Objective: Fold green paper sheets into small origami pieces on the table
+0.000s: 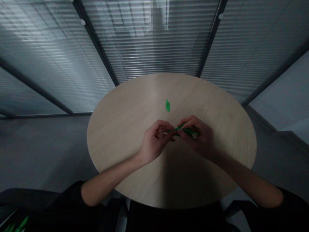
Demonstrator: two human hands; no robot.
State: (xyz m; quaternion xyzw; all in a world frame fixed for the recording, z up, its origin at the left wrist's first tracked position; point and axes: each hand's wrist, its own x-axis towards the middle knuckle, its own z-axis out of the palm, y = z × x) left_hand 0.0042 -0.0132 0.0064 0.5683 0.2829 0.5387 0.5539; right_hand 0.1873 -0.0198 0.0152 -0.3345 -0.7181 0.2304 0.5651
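Over the middle of a round light-wood table, my left hand and my right hand meet with fingers pinched on a thin green strip held between them. The strip runs roughly level from my left fingertips into my right palm, and part of it is hidden by my right fingers. A small green leaf-shaped piece lies flat on the table just beyond my hands, apart from them.
Glass walls with horizontal blinds and dark frames stand behind the table. Grey floor surrounds it. A few green pieces show at the bottom left corner, by my dark sleeve.
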